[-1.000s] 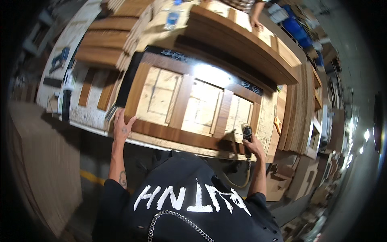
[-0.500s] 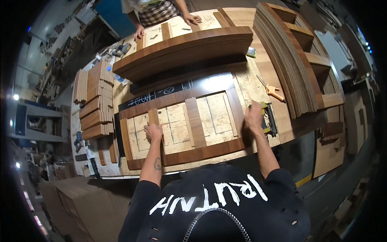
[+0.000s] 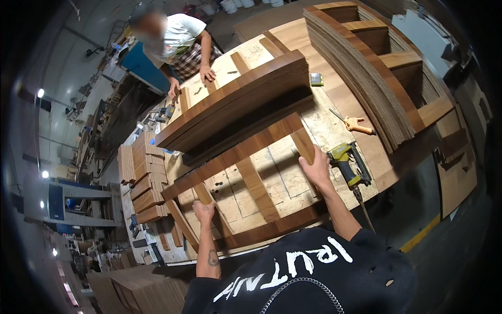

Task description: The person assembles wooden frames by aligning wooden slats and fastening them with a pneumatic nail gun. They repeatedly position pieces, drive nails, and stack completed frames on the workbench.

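Note:
A brown wooden frame (image 3: 235,157) with several cross slats lies before me over the light plywood tabletop, its far edge seemingly raised. My left hand (image 3: 204,212) is closed around a slat near the frame's left end. At the other end, the fingers of my right hand (image 3: 317,170) grip the right slat. Just beyond that hand rests a green and black nail gun (image 3: 345,163), its hose running off the near edge. The middle slat (image 3: 256,188) stands between my hands, touched by neither.
A long stack of brown frames (image 3: 246,86) stands on edge behind the frame. Another tall stack (image 3: 361,78) is at the right, near an orange-handled tool (image 3: 356,125). Cut boards (image 3: 149,172) are piled at left. Across the table, a co-worker (image 3: 180,39) has both hands on slats.
My right hand has moved from beside the nail gun onto the frame's right slat. The frame has shifted and tilted, covering the black board with white marks. The view has turned too.

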Available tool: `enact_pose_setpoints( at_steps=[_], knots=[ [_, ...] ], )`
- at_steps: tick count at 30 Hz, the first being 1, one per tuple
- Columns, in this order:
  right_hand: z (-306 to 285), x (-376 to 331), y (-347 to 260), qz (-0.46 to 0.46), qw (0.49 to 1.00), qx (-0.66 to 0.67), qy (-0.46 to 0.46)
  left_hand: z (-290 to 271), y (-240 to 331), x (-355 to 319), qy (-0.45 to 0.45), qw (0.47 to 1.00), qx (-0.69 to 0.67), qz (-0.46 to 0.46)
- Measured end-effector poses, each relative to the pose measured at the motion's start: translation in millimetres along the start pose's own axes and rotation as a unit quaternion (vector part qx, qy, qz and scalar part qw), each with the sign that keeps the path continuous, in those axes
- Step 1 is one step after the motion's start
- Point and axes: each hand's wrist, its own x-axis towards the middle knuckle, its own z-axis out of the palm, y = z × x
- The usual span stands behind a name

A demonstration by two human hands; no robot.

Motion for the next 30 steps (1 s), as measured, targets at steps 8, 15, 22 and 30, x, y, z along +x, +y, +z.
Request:
enact_pose_setpoints(
  at_steps=[8, 15, 22, 30],
  knots=[
    [-72, -20, -101, -0.181, 0.957, 0.164, 0.156, -117, 34, 4, 0.2, 0.966, -0.155, 0.049],
    [-39, 13, -40, -0.15, 0.848, 0.508, -0.018, -19, -28, 32, 0.232, 0.901, -0.328, 0.165],
    [-62, 1, 28, -0.025, 0.813, 0.567, -0.129, -36, -35, -73, 0.0, 0.725, -0.674, -0.138],
    [-68, -10, 89, 0.085, 0.89, 0.407, -0.186, 18, -67, -210, -0.044, 0.409, -0.82, -0.399]
  ],
)
